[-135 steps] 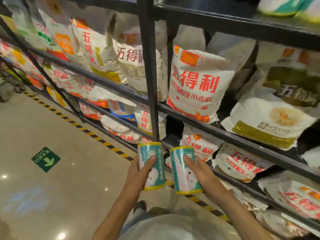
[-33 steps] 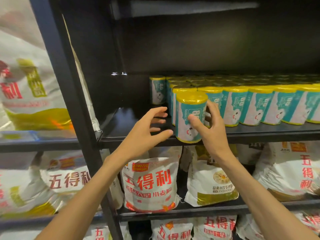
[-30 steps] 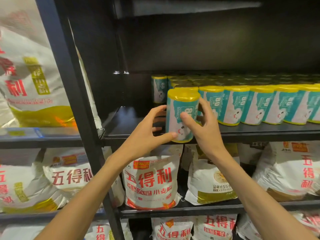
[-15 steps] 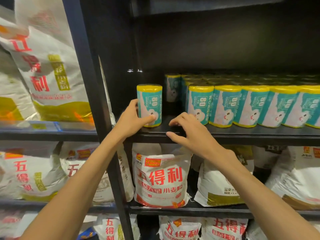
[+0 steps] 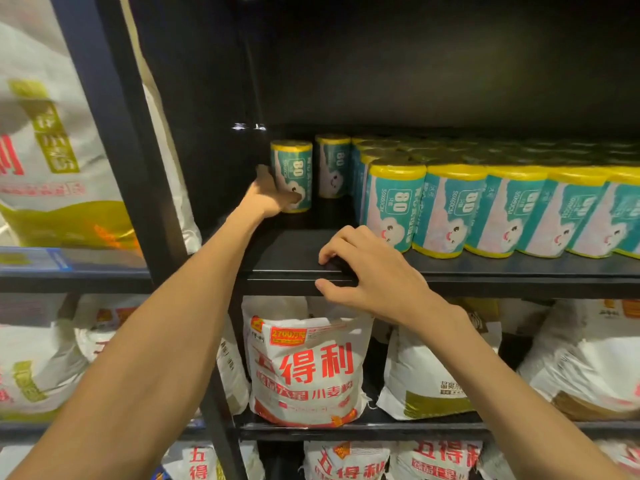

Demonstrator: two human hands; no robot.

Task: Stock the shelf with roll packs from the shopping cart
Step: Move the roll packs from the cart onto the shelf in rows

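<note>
**One roll pack deep in the shelf, with neighbours in tipping range**

Several large flour sacks (image 5: 304, 368) filled the bays below and to the left, and they played no part beyond crowding the frame. Above them ran the black shelf (image 5: 485, 271), its left end bare and its right side packed with a row of stocked roll packs (image 5: 502, 209), upright and touching one another.

At the back left stood the roll pack (image 5: 292, 176) being placed, upright on the shelf board, just beside another pack deeper in and apart from the front row. The left hand (image 5: 266, 199) reached far in and held it low on its side; the thumb lay across the lower label, the other fingers were hidden behind the pack, so the grip looked like a light wrap rather than a firm clamp.

The right hand (image 5: 367, 271) carried nothing. Its curled fingers gripped the shelf's front lip, thumb underneath, apparently bracing the reach.

The main risk, as I judged it, was toppling: the pack was tall and held near its base, so a sideways nudge on release could have tipped it into the pack beside it and started a chain. A lesser risk was the left forearm brushing the nearest front-row pack on the way out. The shopping cart was not in view.
</note>
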